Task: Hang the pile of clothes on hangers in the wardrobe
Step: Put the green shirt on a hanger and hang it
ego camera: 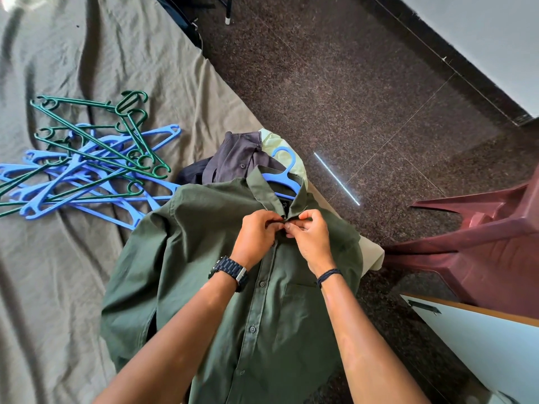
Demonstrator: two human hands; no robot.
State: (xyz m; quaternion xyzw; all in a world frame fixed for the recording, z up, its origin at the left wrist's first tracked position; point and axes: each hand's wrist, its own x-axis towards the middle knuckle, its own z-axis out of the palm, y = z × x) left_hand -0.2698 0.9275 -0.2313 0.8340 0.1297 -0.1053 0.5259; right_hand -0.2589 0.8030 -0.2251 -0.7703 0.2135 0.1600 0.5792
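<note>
A dark green button-up shirt (221, 287) lies face up on the bed's edge with a blue hanger (284, 176) inside its collar, the hook sticking out above. My left hand (256, 234) and my right hand (309, 234) meet at the top of the placket just under the collar, each pinching the fabric at the top button. Under the green shirt lie a dark grey shirt (239, 158) and a pale green garment (294, 158). A heap of several blue and green hangers (87, 158) lies on the bed to the left.
The bed is covered by a wrinkled olive-grey sheet (73, 287). Dark speckled floor (364, 97) runs along the right. A maroon plastic chair (481, 243) stands at the right, with a pale door or panel edge (481, 339) below it.
</note>
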